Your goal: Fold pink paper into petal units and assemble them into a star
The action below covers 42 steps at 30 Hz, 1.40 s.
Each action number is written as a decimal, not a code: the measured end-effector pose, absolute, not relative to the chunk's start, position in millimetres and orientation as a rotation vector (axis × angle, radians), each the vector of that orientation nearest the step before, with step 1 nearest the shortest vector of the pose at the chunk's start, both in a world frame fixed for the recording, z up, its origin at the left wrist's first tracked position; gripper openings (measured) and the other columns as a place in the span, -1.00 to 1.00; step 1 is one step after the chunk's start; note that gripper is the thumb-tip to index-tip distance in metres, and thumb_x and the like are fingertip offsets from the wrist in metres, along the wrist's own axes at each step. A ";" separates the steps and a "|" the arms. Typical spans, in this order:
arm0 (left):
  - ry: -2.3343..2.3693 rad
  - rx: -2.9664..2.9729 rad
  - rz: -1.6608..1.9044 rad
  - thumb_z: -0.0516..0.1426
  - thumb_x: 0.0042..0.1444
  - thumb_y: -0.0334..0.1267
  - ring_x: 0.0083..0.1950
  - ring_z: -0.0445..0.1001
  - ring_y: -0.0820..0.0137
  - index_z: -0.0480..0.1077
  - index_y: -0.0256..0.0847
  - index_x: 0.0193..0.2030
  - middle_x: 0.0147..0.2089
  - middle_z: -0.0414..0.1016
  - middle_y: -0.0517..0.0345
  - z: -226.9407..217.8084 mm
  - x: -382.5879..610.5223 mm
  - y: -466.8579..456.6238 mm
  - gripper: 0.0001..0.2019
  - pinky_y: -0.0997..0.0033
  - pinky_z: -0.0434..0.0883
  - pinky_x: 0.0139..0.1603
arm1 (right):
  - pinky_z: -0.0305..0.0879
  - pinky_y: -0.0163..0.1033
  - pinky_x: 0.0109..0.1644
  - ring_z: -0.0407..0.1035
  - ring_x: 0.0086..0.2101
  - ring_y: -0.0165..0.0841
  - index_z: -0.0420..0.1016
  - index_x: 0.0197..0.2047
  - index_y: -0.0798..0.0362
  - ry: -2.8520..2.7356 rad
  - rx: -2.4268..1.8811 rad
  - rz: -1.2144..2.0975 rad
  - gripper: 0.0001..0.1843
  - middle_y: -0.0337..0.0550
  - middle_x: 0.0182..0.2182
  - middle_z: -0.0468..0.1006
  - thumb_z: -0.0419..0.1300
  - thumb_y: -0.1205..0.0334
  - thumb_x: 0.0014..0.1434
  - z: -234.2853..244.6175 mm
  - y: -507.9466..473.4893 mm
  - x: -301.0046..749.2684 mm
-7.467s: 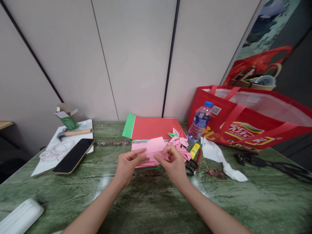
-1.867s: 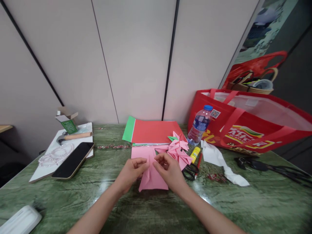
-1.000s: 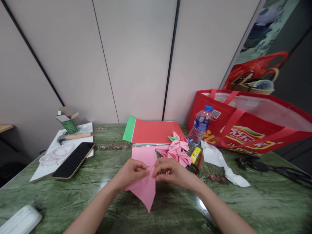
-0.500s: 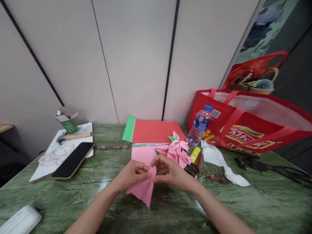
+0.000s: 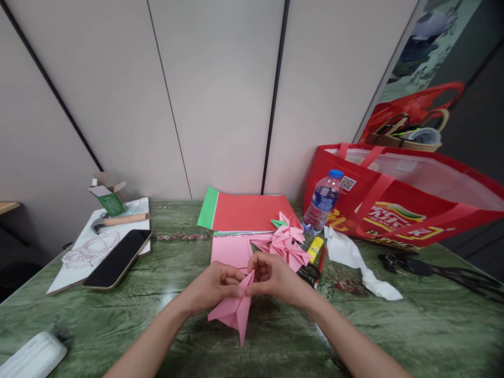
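Pink paper [image 5: 237, 317], creased and partly folded, is pinched between the two hands just above the counter [image 5: 181, 331], toward the middle of its near edge. The left hand [image 5: 216, 287] grips it between thumb and bent fingers; the right hand [image 5: 271, 277] pinches the upper tip, which points up between the thumbs, while a narrow point hangs below. Just behind the hands lies a stack of pink sheets [image 5: 231, 247], and beyond it, near the counter's far edge, a red sheet [image 5: 252, 211] rests over a green sheet [image 5: 208, 207] that shows at the left. Folded pink paper flowers [image 5: 291, 252] sit to the right of the stack, partly over the red sheet's near right corner. Beside them are a yellow glue stick [image 5: 314, 250], a red pencil [image 5: 322, 258] and black-handled scissors [image 5: 313, 272], partly hidden by the right hand. A capped water bottle [image 5: 321, 205] stands in front of a large red shopping bag [image 5: 394, 210] toward the far right corner, with crumpled white tissue [image 5: 348, 252] near it. Toward the far left corner, a white board [image 5: 65, 278] carries a wooden-handled hammer [image 5: 126, 218], beaded strands [image 5: 92, 251] and an opened green box [image 5: 113, 205]; a dark-screened phone [image 5: 118, 260] overlaps its right side.
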<state>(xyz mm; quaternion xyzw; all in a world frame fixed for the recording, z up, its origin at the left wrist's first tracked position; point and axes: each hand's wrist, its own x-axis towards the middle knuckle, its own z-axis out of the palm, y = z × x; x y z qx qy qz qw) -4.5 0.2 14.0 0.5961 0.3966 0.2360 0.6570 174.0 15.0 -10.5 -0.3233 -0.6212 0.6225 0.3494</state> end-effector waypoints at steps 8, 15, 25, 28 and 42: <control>0.991 1.286 0.585 0.25 -0.26 -0.32 -0.54 0.25 0.56 0.45 -0.35 -0.44 -0.53 0.45 0.20 13.5 -1.8 -0.2 -0.81 0.59 0.06 -0.52 | 0.27 -0.33 -0.48 0.33 -0.59 -0.47 0.37 -0.41 0.11 -1.534 -0.894 1.636 -0.64 -0.34 -0.61 0.41 0.33 0.07 -0.24 -6.8 17.5 172.8; 1.091 1.304 0.626 0.22 -0.28 -0.35 -0.61 0.08 0.62 0.39 -0.37 -0.48 -0.63 0.29 0.32 12.1 2.7 -0.3 -0.84 0.60 -0.05 -0.57 | 0.27 -0.32 -0.47 0.32 -0.61 -0.48 0.44 -0.45 0.12 -1.517 -0.985 1.545 -0.74 -0.31 -0.65 0.43 0.29 0.11 -0.15 -3.7 18.6 172.9; 1.142 1.336 0.677 0.22 -0.24 -0.18 -0.62 -0.11 0.62 0.27 -0.31 -0.59 -0.68 0.04 0.42 11.1 5.4 -2.9 -0.75 0.54 -0.18 -0.59 | 0.26 -0.35 -0.47 0.30 -0.56 -0.48 0.32 -0.45 0.07 -1.513 -0.911 1.385 -0.76 -0.34 -0.59 0.36 0.28 0.14 -0.12 -5.1 18.0 169.8; 1.165 1.326 0.722 0.24 -0.27 -0.12 -0.62 -0.15 0.62 0.19 -0.27 -0.63 -0.69 -0.03 0.45 10.9 5.6 -2.2 -0.68 0.53 -0.20 -0.58 | 0.27 -0.33 -0.41 0.31 -0.47 -0.45 0.42 -0.41 0.10 -1.641 -0.903 1.349 -0.81 -0.24 -0.47 0.42 0.28 0.20 -0.12 -5.7 16.8 170.1; 1.144 1.337 0.651 0.23 -0.26 0.02 -0.62 -0.21 0.61 0.04 -0.21 -0.68 -0.70 -0.12 0.46 3.9 0.6 -0.2 -0.54 0.49 -0.24 -0.60 | 0.29 -0.30 -0.37 0.35 -0.47 -0.43 0.47 -0.37 0.11 -1.540 -0.923 1.471 -0.75 -0.24 -0.50 0.47 0.32 0.26 -0.21 -14.3 18.9 170.2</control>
